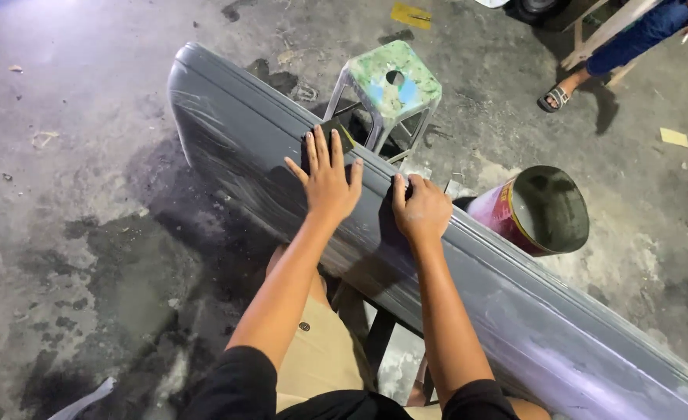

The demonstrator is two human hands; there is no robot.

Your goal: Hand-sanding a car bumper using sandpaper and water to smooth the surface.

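A long grey primed car body panel (pixel 227 148) lies diagonally across my lap, from upper left to lower right. My left hand (pixel 327 179) presses flat on it, fingers spread, over a dark sheet of sanding paper (pixel 336 131) at the panel's upper edge. My right hand (pixel 420 208) curls over that same upper edge just to the right, fingers gripping the rim. Both forearms reach up from my black sleeves.
A paint-stained green metal stool (pixel 394 82) stands behind the panel. A red tin can (pixel 538 210) lies on its side to the right. Another person's sandalled foot (pixel 555 96) and blue trouser leg are at the top right. Concrete floor (pixel 64 233) is wet and stained.
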